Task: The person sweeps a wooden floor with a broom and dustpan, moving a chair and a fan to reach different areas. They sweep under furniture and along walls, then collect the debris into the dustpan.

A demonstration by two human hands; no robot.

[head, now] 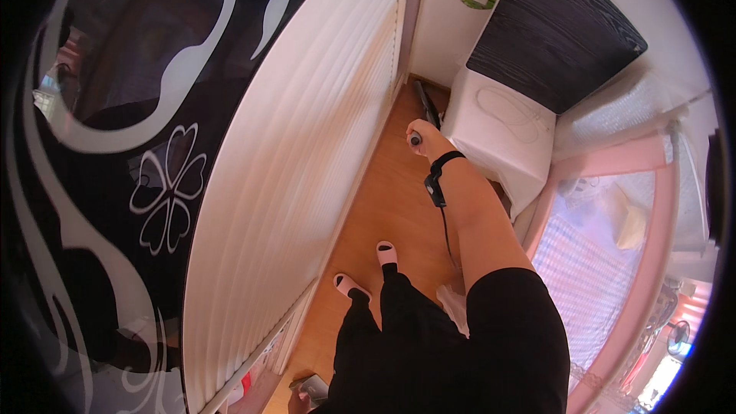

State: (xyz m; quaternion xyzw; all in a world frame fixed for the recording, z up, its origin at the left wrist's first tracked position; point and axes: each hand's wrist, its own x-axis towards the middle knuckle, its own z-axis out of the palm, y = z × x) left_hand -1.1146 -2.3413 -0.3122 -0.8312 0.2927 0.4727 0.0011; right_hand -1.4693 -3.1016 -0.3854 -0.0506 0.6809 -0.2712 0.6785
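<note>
My right hand (pixel 421 137) is stretched forward over the floor, closed around a grey handle (pixel 415 139) with a dark round end. Just beyond it a long black tool part (pixel 426 104) slants down near the floor; whether it joins the handle is hidden by the hand. Around my right wrist runs a black strap (pixel 445 161) carrying a small black device (pixel 434 188) with a cable. Low at the picture's bottom edge, my left hand (pixel 298 401) is only partly visible, with its fingers on a flat grey object (pixel 312 390), possibly a phone.
A white-covered box-like stand (pixel 489 121) with a pale cable on top stands beside a dark wood-grain panel (pixel 552 29). At right is a pink-framed bed net (pixel 661 184). White ridged panelling (pixel 305 144) flanks the wooden floor (pixel 374 213) on the left. Clear plastic (pixel 454 305) lies beside my leg.
</note>
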